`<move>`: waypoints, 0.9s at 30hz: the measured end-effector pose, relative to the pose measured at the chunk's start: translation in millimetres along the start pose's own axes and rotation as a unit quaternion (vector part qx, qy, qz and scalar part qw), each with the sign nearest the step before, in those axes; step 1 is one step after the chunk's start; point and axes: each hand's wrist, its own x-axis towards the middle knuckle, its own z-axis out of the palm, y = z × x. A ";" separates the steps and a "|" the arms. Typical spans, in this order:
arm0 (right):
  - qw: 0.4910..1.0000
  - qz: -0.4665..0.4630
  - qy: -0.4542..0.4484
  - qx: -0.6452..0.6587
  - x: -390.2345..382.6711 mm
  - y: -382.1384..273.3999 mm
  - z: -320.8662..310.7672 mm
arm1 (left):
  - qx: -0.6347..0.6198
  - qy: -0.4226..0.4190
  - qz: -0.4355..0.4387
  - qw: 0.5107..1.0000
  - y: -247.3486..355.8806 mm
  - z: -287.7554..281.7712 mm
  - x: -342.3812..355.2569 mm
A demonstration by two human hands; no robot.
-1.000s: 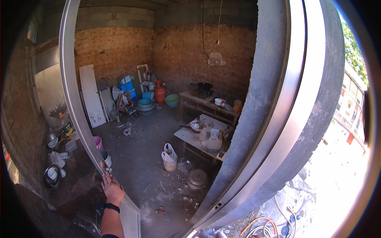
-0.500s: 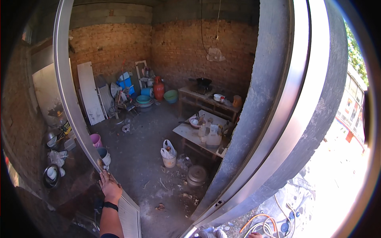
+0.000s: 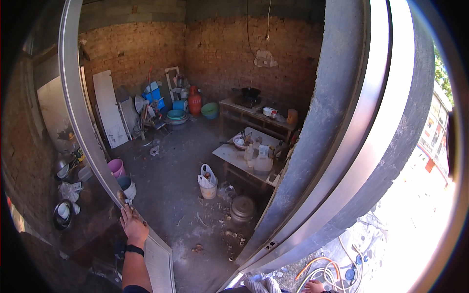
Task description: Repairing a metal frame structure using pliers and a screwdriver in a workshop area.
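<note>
My left hand (image 3: 134, 227), with a dark band at the wrist, lies with stretched fingers against the edge of a metal-framed door (image 3: 155, 254). Just above the fingertips is the door's handle or lock (image 3: 121, 197). At the lower edge my right hand (image 3: 314, 287) shows only in part, its fingers apart and nothing visible in them. Near it lie a pale coiled hose (image 3: 322, 277) with an orange stretch and a whitish, rope-like bundle (image 3: 263, 284).
The metal door frame (image 3: 373, 97) stands on the right. Inside are a bagged bucket (image 3: 208, 192), a lidded pot (image 3: 243, 209), a low white table (image 3: 232, 155) holding bowls and bottles, a red gas cylinder (image 3: 194, 102) and a pink bucket (image 3: 116, 167). Scraps litter the floor.
The view has shifted slightly. My left hand stays at the door edge, a little higher in view. More of my right hand now shows at the lower edge.
</note>
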 end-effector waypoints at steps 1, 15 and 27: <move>1.000 0.002 0.002 0.004 1.4 0.1 -0.3 | -0.001 -0.004 -0.001 1.000 1.2 -1.1 0.6; 1.000 -0.017 -0.010 0.011 -5.6 -6.9 -3.0 | 0.001 -0.008 -0.004 1.000 -2.2 -1.3 -1.0; 1.000 -0.010 -0.018 0.015 -0.6 -2.6 -10.4 | 0.007 -0.011 0.000 1.000 -0.2 5.2 -0.9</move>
